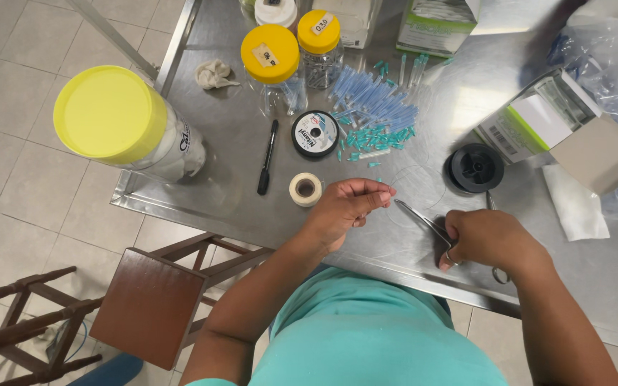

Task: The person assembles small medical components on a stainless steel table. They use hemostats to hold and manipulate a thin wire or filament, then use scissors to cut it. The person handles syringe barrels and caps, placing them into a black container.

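Two hands work with forceps and a thin thread over a steel table.

The table (423, 93) carries everything; places below are told from the black spool (474, 168). Far to its left stands the big jar (124, 123) with a yellow lid. Left of the spool lies a heap of blue needles (375, 107), then a round reel (315, 133), a black pen (267, 156) and a tape roll (305, 189). Below the spool, the right hand (491, 239) is clenched around the forceps (423, 220), tips pointing left. The left hand (348, 207), lower left of the spool, pinches the thread (413, 187), which loops near the spool.
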